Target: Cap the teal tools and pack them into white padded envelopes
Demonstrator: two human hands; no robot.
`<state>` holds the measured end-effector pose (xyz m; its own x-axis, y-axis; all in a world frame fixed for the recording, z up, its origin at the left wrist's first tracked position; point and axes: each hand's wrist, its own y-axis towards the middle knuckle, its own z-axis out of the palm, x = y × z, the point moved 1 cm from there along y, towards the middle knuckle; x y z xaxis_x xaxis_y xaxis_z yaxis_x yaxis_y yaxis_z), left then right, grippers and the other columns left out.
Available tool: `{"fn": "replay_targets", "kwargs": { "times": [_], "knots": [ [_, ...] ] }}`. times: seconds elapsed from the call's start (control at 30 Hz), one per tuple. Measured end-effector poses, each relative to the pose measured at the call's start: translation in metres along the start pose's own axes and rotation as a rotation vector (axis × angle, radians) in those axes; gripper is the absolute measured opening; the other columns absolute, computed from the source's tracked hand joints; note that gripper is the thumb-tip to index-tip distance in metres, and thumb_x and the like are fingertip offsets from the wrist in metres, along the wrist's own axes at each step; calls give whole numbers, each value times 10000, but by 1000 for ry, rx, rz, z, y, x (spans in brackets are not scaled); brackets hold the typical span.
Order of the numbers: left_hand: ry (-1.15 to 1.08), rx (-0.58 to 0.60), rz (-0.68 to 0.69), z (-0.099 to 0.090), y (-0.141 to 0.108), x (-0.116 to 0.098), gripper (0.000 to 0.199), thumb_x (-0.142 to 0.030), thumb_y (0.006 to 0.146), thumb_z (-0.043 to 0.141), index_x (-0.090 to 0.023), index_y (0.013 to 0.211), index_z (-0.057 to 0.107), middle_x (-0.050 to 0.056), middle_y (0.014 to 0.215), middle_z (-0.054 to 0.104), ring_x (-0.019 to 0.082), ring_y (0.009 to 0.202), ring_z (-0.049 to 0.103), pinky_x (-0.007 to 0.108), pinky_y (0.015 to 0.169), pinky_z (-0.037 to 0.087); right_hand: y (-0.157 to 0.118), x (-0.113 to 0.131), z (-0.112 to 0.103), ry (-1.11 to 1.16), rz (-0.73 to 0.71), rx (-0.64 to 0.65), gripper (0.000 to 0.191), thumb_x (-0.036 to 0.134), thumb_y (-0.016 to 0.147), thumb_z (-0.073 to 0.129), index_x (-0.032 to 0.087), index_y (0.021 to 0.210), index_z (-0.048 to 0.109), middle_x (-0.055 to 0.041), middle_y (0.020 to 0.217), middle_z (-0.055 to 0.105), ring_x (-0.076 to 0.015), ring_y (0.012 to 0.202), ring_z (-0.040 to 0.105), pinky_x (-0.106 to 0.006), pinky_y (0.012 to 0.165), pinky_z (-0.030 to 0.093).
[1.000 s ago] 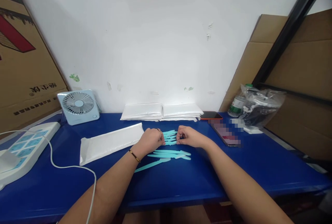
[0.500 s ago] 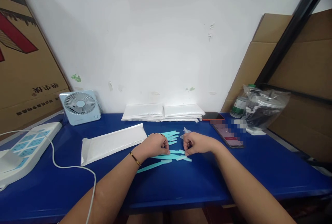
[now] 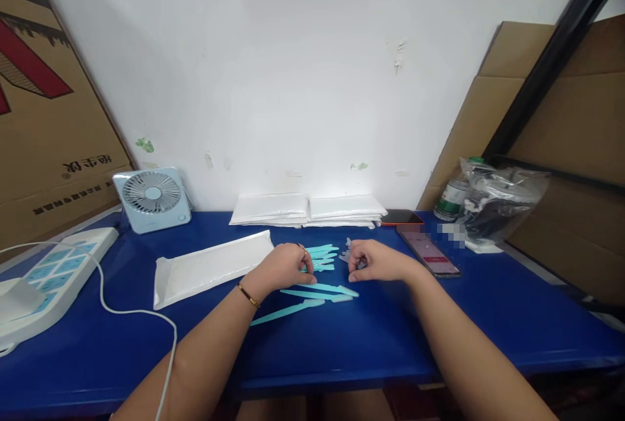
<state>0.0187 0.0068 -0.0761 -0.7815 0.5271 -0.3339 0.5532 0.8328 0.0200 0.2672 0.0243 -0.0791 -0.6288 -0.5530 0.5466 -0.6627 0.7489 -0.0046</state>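
Observation:
My left hand (image 3: 289, 266) has its fingers curled beside a bunch of turquoise eyebrow razors (image 3: 323, 257); whatever it pinches is hidden by the fingers. Just in front of it lie three more turquoise razors (image 3: 286, 311), two of them overlapping and one apart at the left. My right hand (image 3: 375, 261) hovers to the right of the bunch, thumb and fingertips drawn together, and I cannot make out what is between them. Close behind those fingertips is a small group of translucent plastic pieces (image 3: 346, 254).
A white padded envelope (image 3: 209, 268) lies left of my hands; stacked white envelopes (image 3: 271, 208) rest against the wall. A blue fan (image 3: 153, 198) and a power strip (image 3: 63, 278) with a white cable stand left. Two phones (image 3: 430, 253), a bottle (image 3: 450, 200) and a plastic bag (image 3: 502, 203) are right.
My hands have drawn slightly apart and back from the front razors. Fewer razors lie in front now, and the overlapping ones have shifted a little.

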Motion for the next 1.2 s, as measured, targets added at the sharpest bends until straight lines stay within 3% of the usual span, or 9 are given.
{"fn": "replay_targets", "kwargs": {
  "times": [0.1, 0.17, 0.4, 0.6, 0.67, 0.77, 0.87, 1.0, 1.2],
  "knots": [
    [-5, 90, 26, 4, -1, -11, 187, -411, 664, 657, -234, 713, 694, -7, 735, 642, 133, 654, 559, 222, 522, 326, 4, 10, 10, -7, -69, 120, 251, 395, 620, 736, 169, 724, 703, -13, 770, 527, -126, 685, 500, -225, 585, 386],
    [19, 105, 3, 5, -1, -15, 147, -367, 684, 648, -224, 674, 684, -12, 695, 648, 128, 624, 556, 226, 519, 318, 6, 12, 14, -21, -76, 123, 195, 354, 653, 716, 170, 713, 696, -10, 763, 525, -121, 680, 498, -224, 588, 387],
    [151, -69, -94, 0, 2, 0, 170, -378, 723, 626, -220, 688, 678, 7, 771, 665, 155, 655, 566, 257, 578, 326, 3, -3, -1, -109, 2, -127, 68, 211, 745, 608, 166, 738, 658, -25, 819, 547, -120, 675, 503, -232, 603, 380],
    [115, -81, -152, -2, 2, 16, 251, -452, 670, 657, -217, 757, 664, 8, 781, 645, 162, 675, 564, 249, 556, 321, -2, -13, -12, -95, 98, -240, 166, 329, 721, 654, 169, 756, 680, -31, 811, 557, -142, 691, 521, -245, 605, 381],
    [43, -65, -103, -2, 1, 12, 301, -503, 675, 637, -225, 784, 664, 0, 788, 637, 155, 684, 562, 240, 549, 326, -2, -2, -6, -41, 29, -174, 219, 384, 705, 675, 174, 770, 685, -28, 819, 553, -137, 692, 518, -241, 601, 387],
    [-30, -14, -56, -3, -2, 3, 307, -519, 692, 612, -226, 759, 674, -4, 766, 628, 141, 670, 552, 230, 530, 323, 1, 18, 9, -13, -102, 24, 267, 417, 646, 729, 188, 775, 688, -16, 814, 546, -134, 710, 513, -231, 600, 391],
    [-64, 37, -21, -4, -5, -3, 319, -522, 692, 613, -220, 767, 687, -1, 748, 631, 133, 649, 548, 225, 514, 317, 6, 27, 22, -74, -135, 111, 219, 379, 663, 728, 190, 761, 681, -9, 795, 540, -129, 706, 501, -226, 593, 374],
    [-98, 114, 61, 0, -4, -6, 290, -489, 740, 585, -230, 805, 698, -8, 719, 647, 125, 631, 556, 220, 524, 331, 9, 24, 25, -110, -119, 33, 141, 321, 748, 663, 181, 765, 654, -10, 817, 526, -113, 681, 487, -222, 593, 361],
    [85, -78, 10, 1, 5, 1, 185, -323, 787, 544, -214, 735, 685, 13, 830, 668, 151, 725, 580, 248, 639, 367, 5, 7, 8, -150, -77, -161, 85, 253, 781, 615, 173, 752, 627, -19, 835, 529, -117, 685, 499, -228, 612, 371]
  ]
}}
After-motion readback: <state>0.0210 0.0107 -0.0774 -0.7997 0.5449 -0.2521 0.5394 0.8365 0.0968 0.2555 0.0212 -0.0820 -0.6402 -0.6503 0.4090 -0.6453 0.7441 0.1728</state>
